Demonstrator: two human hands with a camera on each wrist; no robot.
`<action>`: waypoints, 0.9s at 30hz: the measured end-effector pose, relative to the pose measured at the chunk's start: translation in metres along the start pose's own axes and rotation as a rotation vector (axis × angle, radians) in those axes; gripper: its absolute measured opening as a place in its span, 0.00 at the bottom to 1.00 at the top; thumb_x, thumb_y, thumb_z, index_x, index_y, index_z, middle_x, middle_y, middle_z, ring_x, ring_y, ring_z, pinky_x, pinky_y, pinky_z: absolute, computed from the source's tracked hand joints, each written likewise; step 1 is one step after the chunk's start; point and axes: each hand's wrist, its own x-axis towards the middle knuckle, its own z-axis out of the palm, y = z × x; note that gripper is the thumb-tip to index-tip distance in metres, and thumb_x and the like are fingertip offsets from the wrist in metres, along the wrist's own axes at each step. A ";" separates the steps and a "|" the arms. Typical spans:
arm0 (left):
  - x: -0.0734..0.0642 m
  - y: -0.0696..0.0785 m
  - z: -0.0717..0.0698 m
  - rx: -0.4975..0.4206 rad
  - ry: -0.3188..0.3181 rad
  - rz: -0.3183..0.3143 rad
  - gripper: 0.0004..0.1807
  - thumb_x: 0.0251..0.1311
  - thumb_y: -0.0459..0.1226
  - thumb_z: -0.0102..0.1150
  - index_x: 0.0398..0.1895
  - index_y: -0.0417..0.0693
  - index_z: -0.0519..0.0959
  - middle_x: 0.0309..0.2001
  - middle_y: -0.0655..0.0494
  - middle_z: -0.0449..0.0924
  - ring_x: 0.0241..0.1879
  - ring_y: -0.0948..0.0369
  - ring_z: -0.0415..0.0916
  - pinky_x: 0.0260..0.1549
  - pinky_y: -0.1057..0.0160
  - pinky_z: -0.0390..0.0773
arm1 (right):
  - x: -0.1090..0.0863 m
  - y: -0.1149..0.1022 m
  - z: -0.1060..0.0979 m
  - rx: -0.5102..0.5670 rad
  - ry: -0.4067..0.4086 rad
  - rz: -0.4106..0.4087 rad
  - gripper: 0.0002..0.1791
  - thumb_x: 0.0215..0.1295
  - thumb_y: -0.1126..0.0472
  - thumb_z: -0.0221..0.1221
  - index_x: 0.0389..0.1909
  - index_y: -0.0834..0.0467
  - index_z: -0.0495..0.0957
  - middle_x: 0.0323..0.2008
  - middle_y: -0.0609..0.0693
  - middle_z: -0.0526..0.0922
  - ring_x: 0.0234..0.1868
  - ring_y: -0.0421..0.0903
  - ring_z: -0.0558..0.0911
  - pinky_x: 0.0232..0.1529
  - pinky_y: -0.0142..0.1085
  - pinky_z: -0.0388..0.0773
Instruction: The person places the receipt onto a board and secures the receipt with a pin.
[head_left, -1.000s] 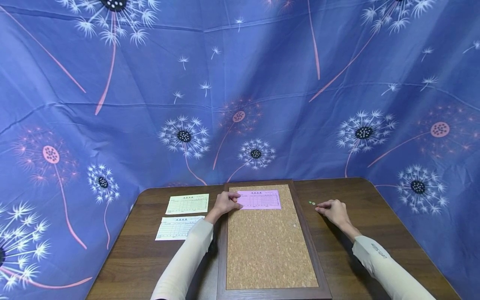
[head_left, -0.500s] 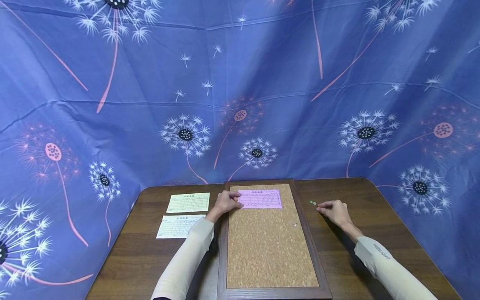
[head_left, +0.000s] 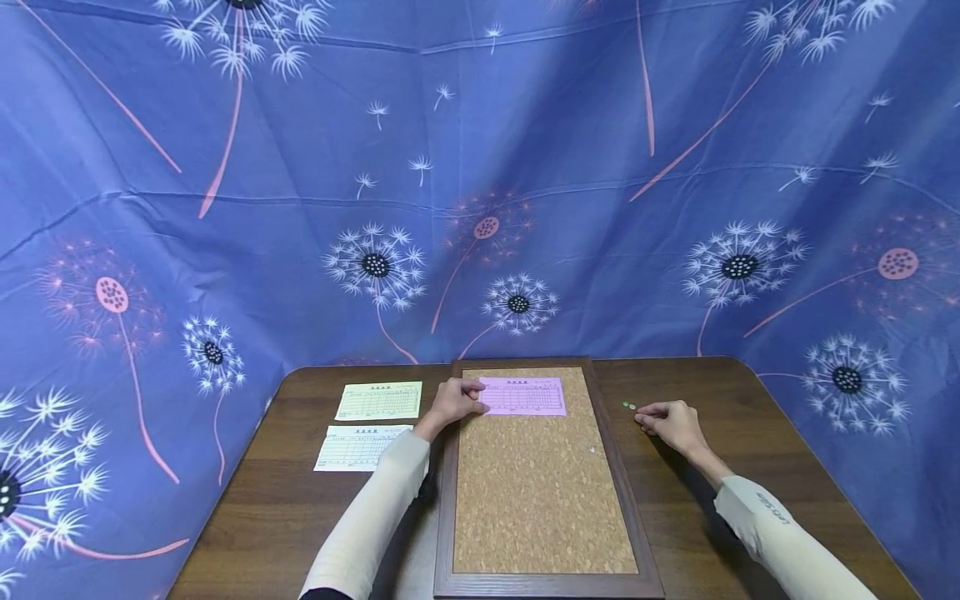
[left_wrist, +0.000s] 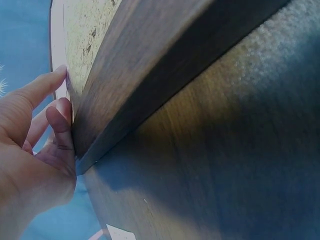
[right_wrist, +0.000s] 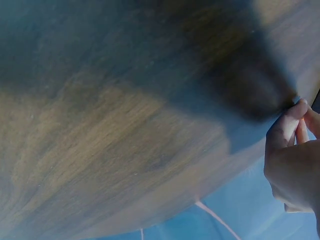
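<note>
My left hand point(head_left: 453, 402) rests at the left end of a pink printed slip point(head_left: 528, 396), its index finger and thumb touching the paper. The slip lies flat across the upper part of a wood-framed cork board point(head_left: 540, 500). In the left wrist view, the index fingertip point(left_wrist: 61, 72) is on the slip's edge beside the frame. To the board's right, my right hand point(head_left: 675, 425) reaches down to the table with thumb and index tips close together. Two small green discs, a darker one point(head_left: 626, 404) and a paler one point(head_left: 632, 407), lie beside those fingertips. Whether anything is between them is hidden.
A pale green slip point(head_left: 378, 401) and a white slip point(head_left: 356, 447) lie on the table point(head_left: 277, 517) left of the board. A small pale mark point(head_left: 592, 450) shows on the cork. Blue dandelion-patterned cloth point(head_left: 480, 125) hangs behind and at both sides.
The head view has shifted slightly, so everything sits a little further right and most of the table a little higher. Both hands keep nearly the same places beside the pink slip and discs.
</note>
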 end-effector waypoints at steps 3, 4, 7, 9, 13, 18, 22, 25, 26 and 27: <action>0.000 0.001 0.000 -0.004 -0.002 -0.008 0.23 0.43 0.32 0.79 0.47 0.39 0.87 0.33 0.46 0.85 0.26 0.69 0.69 0.34 0.72 0.72 | 0.000 -0.002 0.001 0.012 -0.006 -0.005 0.09 0.66 0.67 0.66 0.38 0.72 0.86 0.28 0.61 0.89 0.24 0.39 0.87 0.26 0.28 0.83; 0.000 0.001 0.000 -0.003 -0.003 -0.010 0.23 0.43 0.32 0.80 0.47 0.39 0.88 0.33 0.46 0.85 0.26 0.69 0.69 0.34 0.72 0.72 | 0.001 -0.003 0.001 0.021 -0.006 -0.003 0.09 0.66 0.68 0.66 0.38 0.72 0.86 0.28 0.61 0.89 0.24 0.40 0.87 0.26 0.29 0.84; 0.000 0.002 -0.001 0.001 -0.006 -0.016 0.23 0.43 0.33 0.80 0.47 0.40 0.88 0.33 0.47 0.85 0.26 0.68 0.69 0.35 0.71 0.72 | 0.002 -0.007 0.003 0.038 -0.004 -0.007 0.09 0.65 0.68 0.66 0.38 0.73 0.86 0.27 0.61 0.89 0.24 0.40 0.87 0.26 0.30 0.84; 0.000 0.002 -0.001 0.006 -0.007 -0.015 0.23 0.44 0.33 0.80 0.47 0.40 0.88 0.32 0.47 0.85 0.26 0.68 0.69 0.35 0.71 0.72 | 0.003 -0.011 0.003 0.042 0.005 -0.010 0.09 0.65 0.67 0.66 0.39 0.73 0.86 0.27 0.60 0.89 0.23 0.40 0.87 0.25 0.30 0.84; 0.000 0.002 -0.001 0.010 -0.004 -0.019 0.23 0.43 0.33 0.80 0.47 0.40 0.88 0.32 0.48 0.85 0.26 0.69 0.69 0.35 0.71 0.73 | 0.009 -0.018 0.003 0.036 0.026 -0.015 0.10 0.65 0.65 0.67 0.40 0.70 0.87 0.25 0.58 0.89 0.23 0.40 0.86 0.24 0.28 0.81; 0.001 0.001 0.000 0.017 -0.009 -0.021 0.23 0.43 0.32 0.79 0.47 0.40 0.88 0.32 0.49 0.85 0.26 0.69 0.70 0.35 0.71 0.74 | 0.016 -0.026 0.005 0.074 0.023 -0.008 0.11 0.65 0.64 0.67 0.42 0.69 0.87 0.26 0.58 0.89 0.23 0.40 0.85 0.22 0.28 0.79; 0.001 0.001 0.000 0.025 -0.013 -0.018 0.23 0.44 0.33 0.80 0.48 0.41 0.88 0.32 0.50 0.85 0.27 0.68 0.70 0.35 0.70 0.73 | 0.020 -0.033 0.010 0.116 0.014 -0.008 0.13 0.65 0.63 0.68 0.43 0.69 0.87 0.27 0.60 0.89 0.23 0.37 0.84 0.21 0.29 0.79; 0.000 0.002 -0.001 0.030 -0.011 -0.021 0.23 0.44 0.34 0.80 0.48 0.41 0.88 0.32 0.49 0.85 0.26 0.68 0.69 0.35 0.70 0.73 | 0.023 -0.037 0.015 0.137 0.006 -0.017 0.13 0.64 0.63 0.69 0.44 0.69 0.87 0.28 0.62 0.89 0.23 0.37 0.84 0.22 0.29 0.80; 0.000 0.002 -0.001 0.031 -0.010 -0.020 0.23 0.44 0.34 0.80 0.48 0.41 0.88 0.32 0.49 0.85 0.26 0.68 0.69 0.34 0.70 0.72 | 0.025 -0.039 0.017 0.144 0.003 -0.021 0.13 0.64 0.63 0.69 0.44 0.69 0.87 0.28 0.62 0.89 0.23 0.37 0.84 0.22 0.29 0.80; 0.000 0.002 -0.001 0.029 -0.010 -0.019 0.23 0.45 0.34 0.80 0.48 0.41 0.88 0.32 0.48 0.85 0.26 0.68 0.69 0.34 0.70 0.72 | 0.026 -0.041 0.019 0.146 0.003 -0.025 0.13 0.64 0.63 0.69 0.44 0.69 0.87 0.29 0.62 0.89 0.23 0.38 0.84 0.22 0.30 0.80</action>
